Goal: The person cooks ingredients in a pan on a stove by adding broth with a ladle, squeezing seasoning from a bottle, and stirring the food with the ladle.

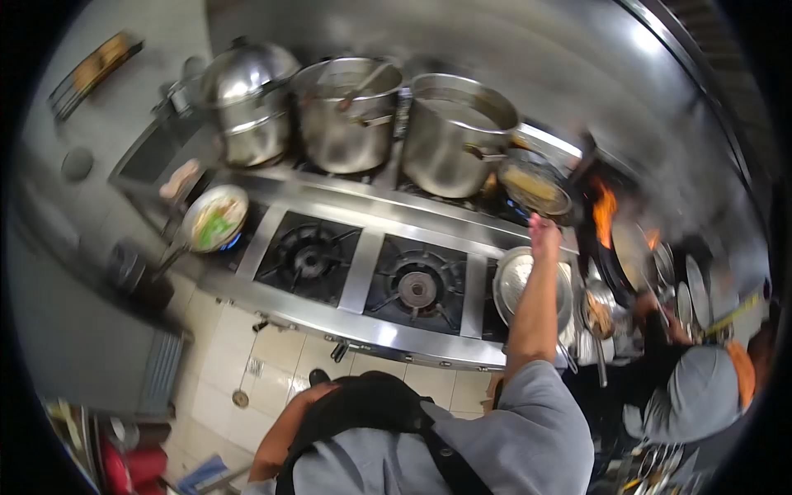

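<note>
1. Right hand: arm stretched forward, hand at the near side of the back pan. Fingers look curled in, but they're small and blurred; can't tell if they have hold of the pan's handle.
2. Back pan: on the rear range, just right of the right pot, yellowish contents, blue flame at its lower left.
3. Left hand: low, at the edge of the black apron, mostly hidden. Can't tell how open it is or if it holds anything.
4. Metal bowl: on the front range, below the right forearm, which partly covers it.
5. Two burners sit side by side left of the bowl.
6. Left pan: far left, green and pale food in it, blue flame at its edge, handle toward lower left.
7. Back row, left to right: domed steamer, middle pot with a utensil across its mouth, right pot with liquid inside.
8. Co-worker: at right, hands near the wok; orange flames rise beside it.
</note>
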Demonstrator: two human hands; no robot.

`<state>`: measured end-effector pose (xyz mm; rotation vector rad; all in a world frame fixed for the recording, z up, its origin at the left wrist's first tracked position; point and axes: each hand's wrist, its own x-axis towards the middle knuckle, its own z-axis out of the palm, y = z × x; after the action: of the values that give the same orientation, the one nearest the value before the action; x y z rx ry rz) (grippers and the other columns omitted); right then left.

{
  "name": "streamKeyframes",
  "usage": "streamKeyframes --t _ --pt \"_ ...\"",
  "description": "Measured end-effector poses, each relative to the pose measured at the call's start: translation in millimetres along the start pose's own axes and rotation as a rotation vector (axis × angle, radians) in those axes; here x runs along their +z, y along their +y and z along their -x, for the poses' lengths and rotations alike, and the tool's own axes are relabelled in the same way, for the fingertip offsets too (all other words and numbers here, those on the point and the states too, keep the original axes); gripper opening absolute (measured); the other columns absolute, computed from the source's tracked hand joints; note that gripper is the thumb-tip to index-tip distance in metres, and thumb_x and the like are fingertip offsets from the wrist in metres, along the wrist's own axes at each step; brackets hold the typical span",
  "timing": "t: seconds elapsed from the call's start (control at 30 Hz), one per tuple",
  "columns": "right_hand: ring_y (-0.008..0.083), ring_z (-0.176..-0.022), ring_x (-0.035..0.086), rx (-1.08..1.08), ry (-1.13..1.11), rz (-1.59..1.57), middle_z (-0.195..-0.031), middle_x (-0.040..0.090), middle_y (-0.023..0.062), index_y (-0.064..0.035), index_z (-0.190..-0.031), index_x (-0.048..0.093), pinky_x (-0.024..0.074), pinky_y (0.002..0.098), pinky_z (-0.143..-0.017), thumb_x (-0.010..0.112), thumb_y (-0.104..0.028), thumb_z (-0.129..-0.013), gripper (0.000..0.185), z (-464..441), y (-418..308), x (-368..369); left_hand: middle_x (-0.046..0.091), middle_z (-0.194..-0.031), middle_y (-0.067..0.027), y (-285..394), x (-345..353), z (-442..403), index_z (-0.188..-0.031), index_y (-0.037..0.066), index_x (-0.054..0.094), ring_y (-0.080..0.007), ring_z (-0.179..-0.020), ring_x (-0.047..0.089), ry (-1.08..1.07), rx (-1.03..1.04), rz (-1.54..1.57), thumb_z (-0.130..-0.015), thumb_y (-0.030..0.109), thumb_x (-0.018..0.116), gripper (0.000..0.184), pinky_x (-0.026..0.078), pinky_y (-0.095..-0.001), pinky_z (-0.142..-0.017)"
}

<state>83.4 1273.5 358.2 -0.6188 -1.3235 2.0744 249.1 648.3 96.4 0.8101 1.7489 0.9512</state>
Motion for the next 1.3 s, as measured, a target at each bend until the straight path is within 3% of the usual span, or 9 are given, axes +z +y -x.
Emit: streamKeyframes --t 0.1,0.57,0.7,0.93,1.03,1.1,1.3 --pt "0.0159 -0.069 0.062 -0.015 0.034 0.002 -0.09 0.066 0.0117 -0.0018 -0.087 0.055 0.0479 0.0276 -0.059 0.046 -0.01 -0.085 0.013 15 -4 12 0.055 -0.122 -0.0205 16 -10 2 -0.122 0.005 0.054 -0.0346 -0.113 0.051 -0.071 -0.035 0.018 -0.093 0.034 0.041 0.043 0.038 -0.0415 -0.097" --pt "0.0184 -0.075 0.062 -0.034 0.062 -0.078 -0.099 0.064 0.0155 -0.0044 -0.093 0.049 0.0478 0.029 -0.061 0.042 -0.012 -0.089 0.011 35 -8 -17 0.056 -0.12 -0.0205 29 -35 -8 -0.12 0.005 0.055 -0.0344 -0.111 0.052 -0.209 -0.062 0.007 -0.093 0.033 0.041 0.042 0.039 -0.0412 -0.096" --pt "0.0164 -0.074 0.061 0.0 0.077 -0.227 -0.098 0.064 0.0121 0.0007 -0.101 0.052 0.0484 0.027 -0.062 0.042 -0.009 -0.088 0.019 35 -10 -13 0.056 -0.12 -0.0205 32 -40 -10 -0.119 0.005 0.055 -0.0344 -0.111 0.052 -0.225 -0.057 0.0 -0.093 0.033 0.041 0.041 0.039 -0.0411 -0.096" --pt "0.0153 -0.073 0.061 0.013 -0.015 -0.358 -0.087 0.064 0.0085 0.0031 -0.1 0.056 0.0484 0.0259 -0.062 0.045 -0.008 -0.085 0.021 26 -10 -2 0.056 -0.119 -0.0205 37 -42 -13 -0.119 0.005 0.055 -0.0343 -0.11 0.053 -0.244 -0.063 0.002 -0.093 0.033 0.041 0.041 0.039 -0.0409 -0.095" --pt "0.0152 -0.071 0.06 -0.012 0.02 -0.413 -0.085 0.064 0.0075 0.003 -0.099 0.056 0.0485 0.0259 -0.062 0.046 -0.008 -0.085 0.021 25 -6 6 0.056 -0.118 -0.0205 39 -40 -13 -0.118 0.005 0.056 -0.0343 -0.11 0.053 -0.251 -0.068 0.007 -0.093 0.033 0.041 0.04 0.039 -0.0409 -0.095" --pt "0.0152 -0.071 0.06 0.069 -0.088 -0.302 -0.084 0.063 0.0071 0.0031 -0.099 0.057 0.0488 0.0261 -0.063 0.046 -0.009 -0.086 0.021 23 1 8 0.057 -0.118 -0.0205 41 -39 -12 -0.118 0.005 0.056 -0.0343 -0.11 0.053 -0.257 -0.071 0.008 -0.093 0.032 0.041 0.04 0.039 -0.0408 -0.095" --pt "0.014 -0.068 0.058 0.124 -0.067 -0.318 -0.082 0.063 0.0064 -0.0018 -0.089 0.055 0.0485 0.0269 -0.061 0.046 -0.006 -0.085 0.011 21 12 18 0.057 -0.117 -0.0205 49 -37 -14 -0.117 0.005 0.056 -0.0342 -0.109 0.054 -0.27 -0.079 0.004 -0.093 0.032 0.041 0.04 0.04 -0.0407 -0.094"
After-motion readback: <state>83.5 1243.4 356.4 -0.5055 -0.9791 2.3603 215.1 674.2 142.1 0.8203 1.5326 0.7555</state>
